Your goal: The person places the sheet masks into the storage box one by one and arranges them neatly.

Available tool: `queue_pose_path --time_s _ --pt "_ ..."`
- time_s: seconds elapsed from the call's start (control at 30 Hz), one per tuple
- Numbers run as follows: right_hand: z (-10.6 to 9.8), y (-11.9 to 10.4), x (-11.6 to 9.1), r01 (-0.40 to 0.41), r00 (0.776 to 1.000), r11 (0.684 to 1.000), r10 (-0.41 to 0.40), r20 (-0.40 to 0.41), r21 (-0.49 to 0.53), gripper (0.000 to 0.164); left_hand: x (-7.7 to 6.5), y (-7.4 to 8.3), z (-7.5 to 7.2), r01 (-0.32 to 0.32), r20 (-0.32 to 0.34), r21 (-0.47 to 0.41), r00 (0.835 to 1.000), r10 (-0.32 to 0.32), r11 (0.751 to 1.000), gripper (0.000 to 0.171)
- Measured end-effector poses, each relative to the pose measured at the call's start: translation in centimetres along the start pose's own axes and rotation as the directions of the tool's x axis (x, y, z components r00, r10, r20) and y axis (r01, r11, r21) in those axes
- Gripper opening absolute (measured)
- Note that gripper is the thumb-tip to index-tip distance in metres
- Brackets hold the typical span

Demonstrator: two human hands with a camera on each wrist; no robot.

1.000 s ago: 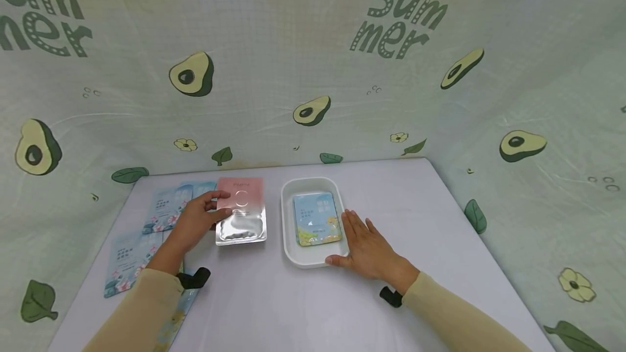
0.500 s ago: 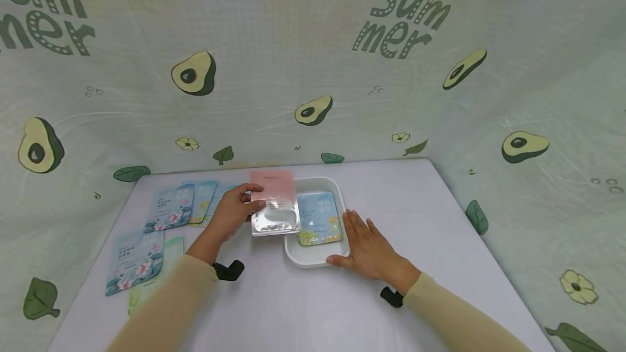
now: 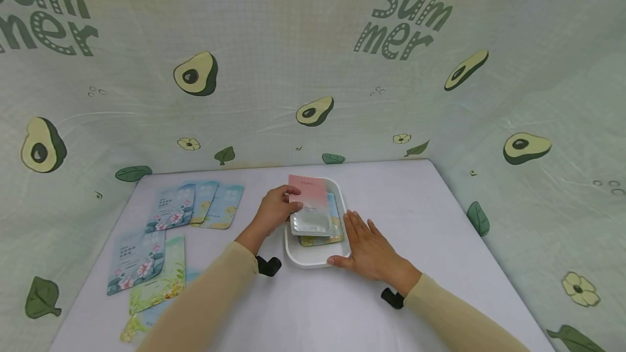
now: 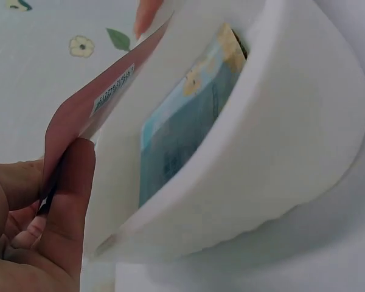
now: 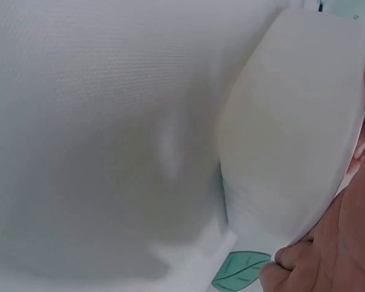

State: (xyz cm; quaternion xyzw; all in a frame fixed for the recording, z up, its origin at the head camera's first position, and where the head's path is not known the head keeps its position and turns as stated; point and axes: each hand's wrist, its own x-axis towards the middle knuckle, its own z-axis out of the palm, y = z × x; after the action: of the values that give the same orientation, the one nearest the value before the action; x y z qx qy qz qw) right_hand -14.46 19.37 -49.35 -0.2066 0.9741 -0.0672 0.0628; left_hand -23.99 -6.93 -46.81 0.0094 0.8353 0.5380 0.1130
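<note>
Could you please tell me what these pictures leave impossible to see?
- Head view: most of the blue sachet in the white tray, hidden by the pink-and-silver sachet, whose fine print is too small.
- Head view: part of the nearest blue sachet, behind the left sleeve.
- Left wrist view: part of the left hand, beyond the frame edge.
- Right wrist view: the white tray's contents, behind its wall.

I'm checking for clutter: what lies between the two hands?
In the head view, the pink packet, held by the left hand, and the white tray with a blue packet in it; the right hand touches the tray.
</note>
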Motion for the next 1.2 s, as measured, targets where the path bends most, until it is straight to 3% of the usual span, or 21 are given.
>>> queue_pose_path --time_s 0.33,0.5,1.2 --pt "0.2 0.1 -0.1 -0.001 1.000 1.000 0.001 -0.018 0.011 0.120 0.4 0.5 2.5 0.003 0.080 0.025 0.997 -0.005 1.000 0.040" --pt "0.2 0.0 0.0 0.004 1.000 1.000 -0.004 -0.024 0.014 0.119 0.4 0.6 3.2 0.016 0.085 0.067 0.996 -0.022 0.998 0.041" --pt "0.2 -0.1 -0.1 0.001 1.000 1.000 -0.001 -0.021 0.008 0.120 0.3 1.0 3.3 0.012 0.103 0.095 0.994 -0.022 0.995 0.041"
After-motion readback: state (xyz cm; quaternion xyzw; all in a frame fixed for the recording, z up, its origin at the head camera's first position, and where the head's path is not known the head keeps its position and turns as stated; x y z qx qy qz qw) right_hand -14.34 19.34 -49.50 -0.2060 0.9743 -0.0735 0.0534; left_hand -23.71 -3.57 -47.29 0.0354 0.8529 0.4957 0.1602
